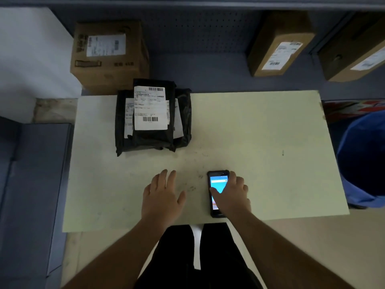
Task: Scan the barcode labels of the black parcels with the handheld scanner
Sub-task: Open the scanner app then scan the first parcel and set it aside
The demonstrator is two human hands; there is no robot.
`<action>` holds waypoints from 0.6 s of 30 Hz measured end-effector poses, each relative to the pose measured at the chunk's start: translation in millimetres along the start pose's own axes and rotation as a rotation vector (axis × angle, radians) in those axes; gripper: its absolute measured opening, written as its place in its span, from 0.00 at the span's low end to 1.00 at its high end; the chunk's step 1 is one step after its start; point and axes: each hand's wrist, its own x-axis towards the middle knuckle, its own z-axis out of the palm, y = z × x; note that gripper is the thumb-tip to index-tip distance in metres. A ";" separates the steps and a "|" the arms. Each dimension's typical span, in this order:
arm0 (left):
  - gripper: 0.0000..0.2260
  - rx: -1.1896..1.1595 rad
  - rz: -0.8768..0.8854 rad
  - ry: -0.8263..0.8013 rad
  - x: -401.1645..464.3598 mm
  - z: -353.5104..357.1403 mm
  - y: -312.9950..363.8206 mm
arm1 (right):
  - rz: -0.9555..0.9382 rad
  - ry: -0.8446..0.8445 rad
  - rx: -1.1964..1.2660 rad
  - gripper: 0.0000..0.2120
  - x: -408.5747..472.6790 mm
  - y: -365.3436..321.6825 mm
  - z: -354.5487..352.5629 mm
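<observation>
A stack of black parcels [153, 134] lies at the far left of the pale table [260, 132]. The top parcel carries a white label [150, 108] with two barcodes, and parcels underneath stick out on both sides. The handheld scanner [216, 180], a black device with a lit screen, lies flat near the table's front edge. My right hand [232, 195] rests over it, thumb on the screen and fingers wrapped around its right side. My left hand [162, 195] lies flat on the table to the left of the scanner, fingers spread, holding nothing.
A cardboard box [108, 57] with a label stands behind the parcels on a grey shelf. Two more labelled boxes [279, 44] [354, 51] stand at the back right. A blue bin [362, 159] sits beside the table's right edge. A grey surface [31, 184] lies to the left.
</observation>
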 end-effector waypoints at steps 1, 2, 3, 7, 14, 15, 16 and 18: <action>0.32 0.006 0.005 -0.014 -2.3 4.6 -1.5 | 0.012 -0.009 0.002 0.40 0.5 1.0 3.7; 0.32 0.004 0.008 -0.026 -3.7 8.3 -2.5 | 0.022 -0.016 0.005 0.41 1.1 1.5 7.1; 0.32 0.002 0.013 -0.040 -4.9 11.9 -3.5 | 0.035 -0.018 0.015 0.41 1.9 2.0 10.5; 0.32 -0.004 0.018 -0.063 -8.1 20.7 -4.7 | 0.097 -0.007 0.040 0.42 2.2 4.2 23.2; 0.32 0.015 0.032 -0.059 -5.9 30.0 -10.3 | 0.184 0.022 0.040 0.43 2.9 6.0 38.9; 0.32 0.015 0.034 -0.061 -5.9 31.1 -11.4 | 0.193 0.029 0.045 0.43 3.1 6.1 40.2; 0.32 0.016 0.034 -0.063 -5.9 32.4 -12.5 | 0.197 0.036 0.045 0.43 3.2 6.3 41.3; 0.32 0.013 0.032 -0.071 -8.1 35.4 -15.0 | 0.207 0.048 0.039 0.43 2.3 6.3 43.9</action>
